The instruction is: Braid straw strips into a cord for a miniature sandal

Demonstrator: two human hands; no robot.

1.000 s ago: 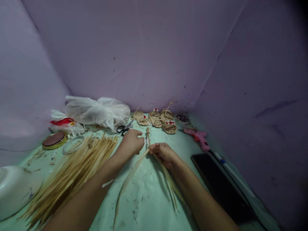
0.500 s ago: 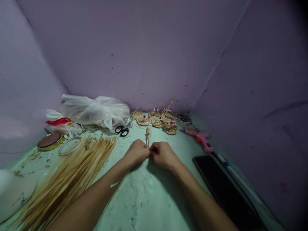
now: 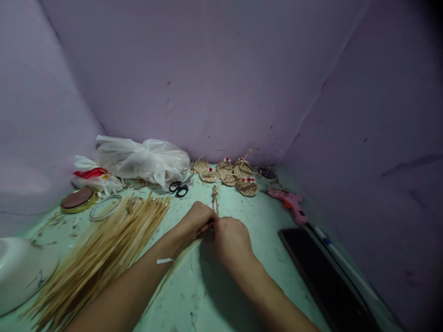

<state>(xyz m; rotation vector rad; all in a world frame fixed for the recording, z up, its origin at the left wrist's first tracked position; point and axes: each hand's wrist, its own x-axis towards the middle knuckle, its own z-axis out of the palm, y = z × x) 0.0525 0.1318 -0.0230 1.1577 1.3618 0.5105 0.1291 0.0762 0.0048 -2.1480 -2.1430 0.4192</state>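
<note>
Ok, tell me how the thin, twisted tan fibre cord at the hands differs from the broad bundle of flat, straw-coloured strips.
The thin, twisted tan fibre cord is one narrow, knobbly length, while the broad bundle of flat, straw-coloured strips is many loose pieces. The cord runs to the left hand and right hand; the bundle lies left of them, held by neither. Both are dry-looking and tan.

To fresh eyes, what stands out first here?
Probably the left hand and right hand, close together below the picture's centre at the near visible end of a twisted cord. A sheaf of yellowish strips spreads to their left; a pink glue gun lies to their right.
</note>
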